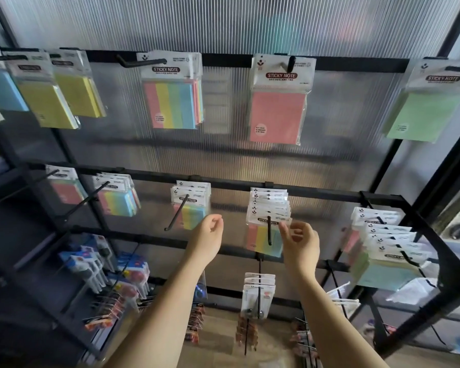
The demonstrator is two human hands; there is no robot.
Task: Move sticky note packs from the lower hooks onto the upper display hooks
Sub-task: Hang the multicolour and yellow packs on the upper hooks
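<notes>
Both forearms reach up from the bottom edge toward the lower rail. Right hand (pixel 300 241) has fingers loosely curled, tips just beside the front striped pack (pixel 263 240) on the lower middle hook (pixel 269 231); can't tell if it's actually touching, nothing gripped. Left hand (pixel 209 235) also loosely curled, holding nothing, between that hook and the next lower hook (pixel 177 212) to its left, which carries 1 shorter stack of striped packs (pixel 190 205). Lower middle hook holds a deep stack (header cards fanned up behind the front one). Upper rail: pink pack (pixel 276 115) on the upper hook (pixel 290 63) above the right hand, striped packs (pixel 171 103) on the hook left of it, green pack (pixel 425 115) far right, yellow packs (pixel 48 102) far left. Ribbed translucent panel (pixel 223 22) backs the rack.
</notes>
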